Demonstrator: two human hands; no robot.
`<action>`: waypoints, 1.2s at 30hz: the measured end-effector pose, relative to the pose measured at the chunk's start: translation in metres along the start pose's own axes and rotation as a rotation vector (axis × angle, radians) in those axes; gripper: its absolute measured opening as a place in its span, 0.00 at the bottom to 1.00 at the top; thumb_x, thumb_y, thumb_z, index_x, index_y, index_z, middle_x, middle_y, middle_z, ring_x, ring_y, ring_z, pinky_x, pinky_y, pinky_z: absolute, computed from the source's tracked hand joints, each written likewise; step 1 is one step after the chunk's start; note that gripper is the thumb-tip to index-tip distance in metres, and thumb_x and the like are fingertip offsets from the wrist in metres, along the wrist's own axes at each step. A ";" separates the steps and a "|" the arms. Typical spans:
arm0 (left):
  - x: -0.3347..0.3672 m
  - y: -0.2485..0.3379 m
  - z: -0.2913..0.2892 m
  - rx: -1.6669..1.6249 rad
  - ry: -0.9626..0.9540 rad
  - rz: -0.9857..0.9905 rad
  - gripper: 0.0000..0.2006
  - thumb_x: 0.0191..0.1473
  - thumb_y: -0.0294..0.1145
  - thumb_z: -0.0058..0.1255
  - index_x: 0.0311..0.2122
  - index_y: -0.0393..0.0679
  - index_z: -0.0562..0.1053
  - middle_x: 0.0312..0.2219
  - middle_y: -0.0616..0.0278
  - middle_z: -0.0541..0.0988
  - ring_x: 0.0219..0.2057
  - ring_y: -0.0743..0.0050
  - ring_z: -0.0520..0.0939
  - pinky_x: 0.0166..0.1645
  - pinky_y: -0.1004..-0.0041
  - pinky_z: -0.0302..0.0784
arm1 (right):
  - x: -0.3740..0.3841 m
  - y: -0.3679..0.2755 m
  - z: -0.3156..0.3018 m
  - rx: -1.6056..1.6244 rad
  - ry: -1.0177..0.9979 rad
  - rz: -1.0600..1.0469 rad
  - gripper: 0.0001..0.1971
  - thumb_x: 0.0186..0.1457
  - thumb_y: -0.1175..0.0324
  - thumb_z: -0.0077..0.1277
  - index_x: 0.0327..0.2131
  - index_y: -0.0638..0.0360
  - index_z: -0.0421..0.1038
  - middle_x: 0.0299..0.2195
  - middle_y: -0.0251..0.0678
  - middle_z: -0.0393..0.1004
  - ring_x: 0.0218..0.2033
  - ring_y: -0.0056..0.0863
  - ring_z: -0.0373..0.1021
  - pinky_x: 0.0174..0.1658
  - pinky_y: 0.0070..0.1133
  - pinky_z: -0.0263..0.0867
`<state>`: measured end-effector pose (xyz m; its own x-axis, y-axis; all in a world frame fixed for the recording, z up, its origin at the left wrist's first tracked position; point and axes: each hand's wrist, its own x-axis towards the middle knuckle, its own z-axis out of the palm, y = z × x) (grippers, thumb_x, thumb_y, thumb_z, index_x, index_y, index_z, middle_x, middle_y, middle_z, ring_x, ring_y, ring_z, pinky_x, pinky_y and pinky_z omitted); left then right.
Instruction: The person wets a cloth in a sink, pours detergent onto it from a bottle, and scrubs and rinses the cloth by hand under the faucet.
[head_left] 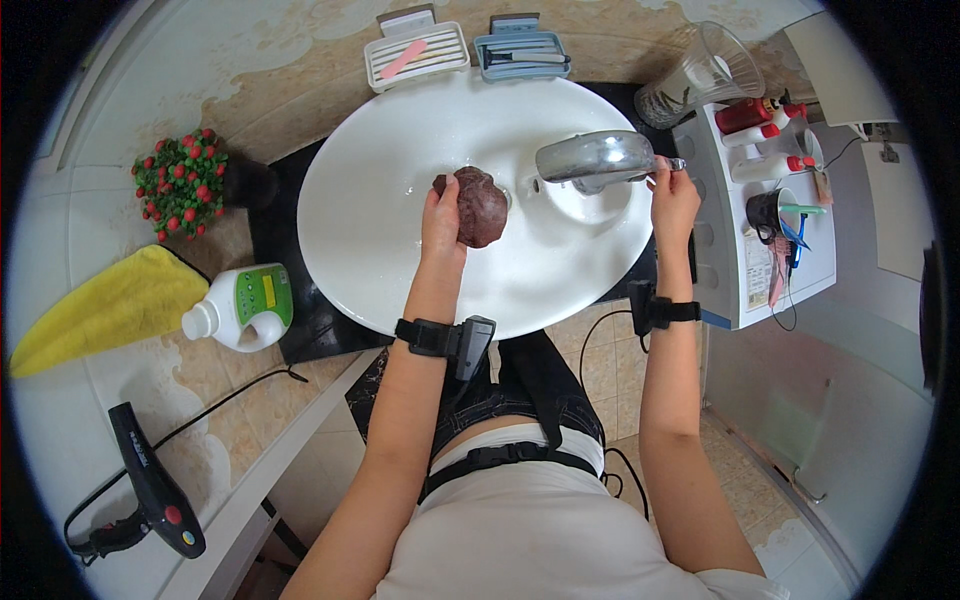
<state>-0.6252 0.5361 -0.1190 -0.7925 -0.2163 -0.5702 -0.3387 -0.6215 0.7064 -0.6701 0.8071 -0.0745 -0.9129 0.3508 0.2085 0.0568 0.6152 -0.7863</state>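
Observation:
Over the white oval sink (pixel 345 210), my left hand (pixel 439 218) grips a dark reddish-brown lump (pixel 482 210) with a smooth, uneven surface. The thumb lies along its left side and the other fingers are hidden beneath it; I cannot make out its exact kind. My right hand (pixel 674 205) is closed on the faucet handle (pixel 677 164) at the right rim. A chrome faucet (pixel 595 156) reaches from there leftward over the basin, its spout end just right of the lump. Small water drops show in the bowl around the lump.
Behind the sink hang a white soap dish (pixel 440 62) and a blue-grey one (pixel 505 68). Left are a potted plant (pixel 185 185), yellow cloth (pixel 110 305), detergent bottle (pixel 265 290) and hair dryer (pixel 160 500). Right stand a glass vase (pixel 665 100) and a white cabinet (pixel 720 290) with bottles.

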 end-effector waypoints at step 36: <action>-0.012 -0.004 0.018 0.149 -0.068 -0.025 0.20 0.50 0.45 0.45 0.43 0.43 0.63 0.38 0.62 0.70 0.38 0.72 0.73 0.42 0.70 0.70 | 0.001 0.003 -0.002 -0.153 -0.050 0.018 0.14 0.54 0.64 0.40 0.35 0.66 0.69 0.25 0.38 0.73 0.25 0.22 0.70 0.29 0.18 0.67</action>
<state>-0.6235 0.5548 -0.1074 -0.8136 -0.1480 -0.5623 -0.4261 -0.5063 0.7497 -0.6703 0.8103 -0.0754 -0.9299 0.3298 0.1631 0.1310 0.7110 -0.6908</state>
